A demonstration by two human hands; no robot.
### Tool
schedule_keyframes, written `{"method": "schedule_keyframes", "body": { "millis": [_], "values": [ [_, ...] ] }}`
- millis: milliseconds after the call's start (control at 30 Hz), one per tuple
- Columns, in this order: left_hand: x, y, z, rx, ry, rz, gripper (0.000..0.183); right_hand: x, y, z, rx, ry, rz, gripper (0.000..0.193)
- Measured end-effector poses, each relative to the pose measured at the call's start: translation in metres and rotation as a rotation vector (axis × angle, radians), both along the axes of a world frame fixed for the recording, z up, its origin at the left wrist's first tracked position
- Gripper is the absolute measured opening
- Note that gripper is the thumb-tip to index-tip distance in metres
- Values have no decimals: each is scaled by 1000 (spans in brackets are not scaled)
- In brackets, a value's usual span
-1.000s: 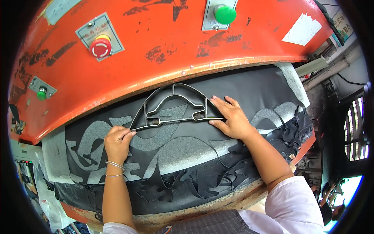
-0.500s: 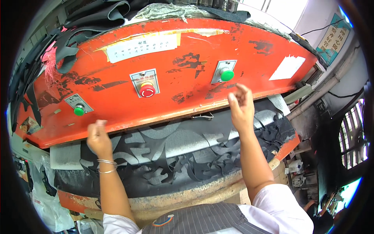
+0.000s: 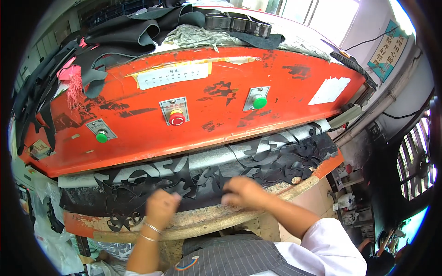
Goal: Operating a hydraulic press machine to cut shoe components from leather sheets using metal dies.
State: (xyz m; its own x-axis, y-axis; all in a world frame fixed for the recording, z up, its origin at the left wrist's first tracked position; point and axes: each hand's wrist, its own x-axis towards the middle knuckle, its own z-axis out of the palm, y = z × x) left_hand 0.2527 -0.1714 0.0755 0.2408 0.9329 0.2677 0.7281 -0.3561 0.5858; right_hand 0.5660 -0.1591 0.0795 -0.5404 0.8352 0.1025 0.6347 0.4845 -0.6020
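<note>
Moved since prev. frame: both your hands have dropped from in front of the red machine [image 3: 138, 133] to lower ctr. of frame, and closer together. View has tilted too; more of the machine's top shows. The thin metal frame, its tip earlier visible under the machine's lower edge, is now out of sight.

Position: black scraps [image 3: 209, 179] lie across ctr. of frame, just above your hands, the long run slanting up toward mid right. Your R hand [image 3: 246, 192] is nearer, overlapping them in view; contact can't be confirmed. Your L hand [image 3: 161, 209] sits lower, over the worn ledge [image 3: 200, 220], touch likewise unclear.

Fingers: both hands appear curled, no object seen in either; motion blur, so can't tell if fingertips are together or apart.

Count: hands, 2; machine, 1; green buttons [image 3: 259, 101], 2 (ctr. right and mid left); red button [image 3: 176, 117], 1, between them; bangles [image 3: 151, 232] on L wrist, 2 visible; scraps, many, too tangled to count.
</note>
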Motion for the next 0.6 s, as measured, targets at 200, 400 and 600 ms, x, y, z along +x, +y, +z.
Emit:
{"method": "schedule_keyframes", "body": {
  "millis": [200, 400, 600],
  "values": [
    [70, -90, -36, -73, 47, -95, 16, -12, -90, -41, 112, -109, 200, 57],
    [97, -94, -36, -64, 39, 95, 15, -10, -90, -57, 298, -112, 40, 25],
    [99, -87, -41, -67, 51, 159, 18, 4, -47, -30, -136, -261, 256, 32]
  ]
}}
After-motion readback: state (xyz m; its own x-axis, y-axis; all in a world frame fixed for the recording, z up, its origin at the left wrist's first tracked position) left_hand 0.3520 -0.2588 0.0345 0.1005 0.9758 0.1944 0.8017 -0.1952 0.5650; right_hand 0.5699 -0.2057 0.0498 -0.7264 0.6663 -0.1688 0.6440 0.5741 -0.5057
